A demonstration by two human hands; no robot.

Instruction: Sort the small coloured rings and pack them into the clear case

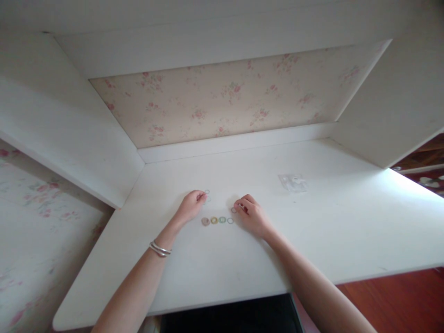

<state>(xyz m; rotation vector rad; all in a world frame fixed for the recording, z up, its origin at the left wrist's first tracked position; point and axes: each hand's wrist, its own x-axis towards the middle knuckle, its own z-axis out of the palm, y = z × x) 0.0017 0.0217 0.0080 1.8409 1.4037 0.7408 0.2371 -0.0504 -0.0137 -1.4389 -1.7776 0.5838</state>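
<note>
Several small rings lie in a short row (218, 220) on the white desk (312, 231), between my two hands: a pinkish one, a yellow one, a green one and a clear one. My left hand (190, 206) pinches a small clear ring (207, 192) at its fingertips; another pale ring lies just below it. My right hand (250, 213) has its fingers curled on a small ring (234, 210) that touches the desk just above the row's right end. A silver bangle (159, 249) sits on my left wrist.
A small clear plastic bag (293, 182) lies on the desk to the back right. White side panels and a floral-papered back wall (222, 101) enclose the desk. A dark chair seat (229, 317) shows under the front edge, with red wooden floor at right.
</note>
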